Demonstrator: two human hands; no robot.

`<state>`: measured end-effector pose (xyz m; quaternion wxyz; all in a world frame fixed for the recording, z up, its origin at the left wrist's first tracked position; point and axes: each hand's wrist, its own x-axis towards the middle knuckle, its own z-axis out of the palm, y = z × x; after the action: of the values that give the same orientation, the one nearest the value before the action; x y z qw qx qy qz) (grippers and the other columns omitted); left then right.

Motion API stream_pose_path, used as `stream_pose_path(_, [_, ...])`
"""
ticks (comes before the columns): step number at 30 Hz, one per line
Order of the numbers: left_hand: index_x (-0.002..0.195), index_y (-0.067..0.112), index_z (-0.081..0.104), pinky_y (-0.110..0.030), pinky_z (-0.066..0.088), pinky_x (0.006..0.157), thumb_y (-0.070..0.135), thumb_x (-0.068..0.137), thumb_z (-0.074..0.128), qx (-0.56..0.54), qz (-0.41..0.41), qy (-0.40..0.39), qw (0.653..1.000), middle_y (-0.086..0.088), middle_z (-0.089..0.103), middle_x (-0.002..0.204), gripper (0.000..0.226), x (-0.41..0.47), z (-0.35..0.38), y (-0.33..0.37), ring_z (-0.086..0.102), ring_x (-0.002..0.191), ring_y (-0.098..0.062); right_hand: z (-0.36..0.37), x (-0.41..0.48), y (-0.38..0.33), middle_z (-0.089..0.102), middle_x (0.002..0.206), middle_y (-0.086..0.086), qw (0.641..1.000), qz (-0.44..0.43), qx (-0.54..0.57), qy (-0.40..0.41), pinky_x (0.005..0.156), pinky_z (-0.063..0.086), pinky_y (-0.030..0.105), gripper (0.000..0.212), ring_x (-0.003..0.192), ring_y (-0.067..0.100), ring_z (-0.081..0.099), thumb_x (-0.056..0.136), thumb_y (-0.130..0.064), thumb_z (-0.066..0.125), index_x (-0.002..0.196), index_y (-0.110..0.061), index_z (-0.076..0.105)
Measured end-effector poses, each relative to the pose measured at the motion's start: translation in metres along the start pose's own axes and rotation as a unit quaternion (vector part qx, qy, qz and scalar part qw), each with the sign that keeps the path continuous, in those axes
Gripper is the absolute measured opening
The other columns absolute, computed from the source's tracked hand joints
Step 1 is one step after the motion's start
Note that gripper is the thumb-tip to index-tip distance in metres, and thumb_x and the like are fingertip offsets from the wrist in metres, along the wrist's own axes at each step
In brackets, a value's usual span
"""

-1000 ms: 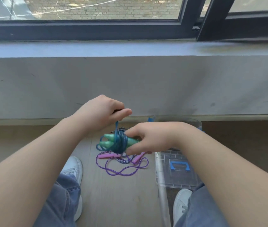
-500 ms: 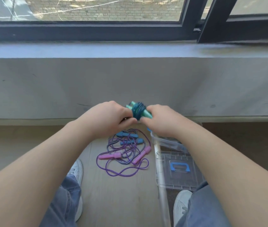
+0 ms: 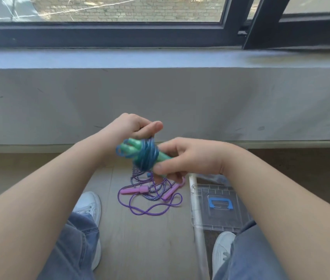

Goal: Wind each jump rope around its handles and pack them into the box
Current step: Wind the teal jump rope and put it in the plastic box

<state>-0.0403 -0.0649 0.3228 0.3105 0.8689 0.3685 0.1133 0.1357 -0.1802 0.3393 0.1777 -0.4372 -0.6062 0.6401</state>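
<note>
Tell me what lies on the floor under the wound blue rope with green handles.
Below the wound blue rope lie a purple rope with pink handles and a striped cord, tangled together. It and the right hand cover the far part of the tangle.

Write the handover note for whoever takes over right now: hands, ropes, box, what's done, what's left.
Left hand: pinches the free end of the blue rope just above the bundle.
Right hand: grips the green handles, bundle held in the air.
Floor: pink-handled purple rope and a striped rope, loose and tangled together. The clear lid lies to the right. The box is mostly hidden behind the right wrist, contents not visible.
Done: blue rope nearly all wound.
Left: secure its end, pack it, then wind and pack the other two.
</note>
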Motion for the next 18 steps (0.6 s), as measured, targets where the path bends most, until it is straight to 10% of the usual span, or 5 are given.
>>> stream_pose_path(4, [0.056,0.020,0.051,-0.028,0.037,0.055,0.028,0.092,0.052,-0.140,-0.032,0.047,0.988,0.009,0.050,0.048,0.038,-0.001,0.002,0.000,0.040,0.051,-0.015,-0.010,0.004,0.002,0.066,0.081,0.006,0.980,-0.085,0.169,0.059,0.061,0.044,0.031,0.014,0.065,0.017,0.048,0.094,-0.016,0.058,0.102,-0.016,0.070])
stream_pose_path(7, [0.063,0.016,0.047,-0.028,0.036,0.051,0.044,0.103,0.037,-0.098,-0.034,0.057,0.993,0.010,0.050,0.046,0.049,-0.004,0.000,0.005,0.039,0.045,-0.011,-0.021,0.002,0.000,0.064,0.080,0.008,0.954,-0.131,0.246,0.113,0.063,0.045,0.032,0.019,0.065,0.017,0.048,0.094,-0.020,0.055,0.107,-0.009,0.065])
stream_pose_path(18, [0.084,0.024,0.063,-0.024,0.044,0.062,0.049,0.101,0.040,0.012,-0.117,-0.142,0.983,0.015,0.075,0.072,0.037,-0.015,0.003,0.021,0.067,0.061,-0.002,-0.016,0.018,0.005,0.070,0.071,0.000,0.943,0.083,-0.016,0.323,0.064,0.045,0.036,0.020,0.057,0.016,0.050,0.097,-0.031,0.061,0.088,-0.016,0.070])
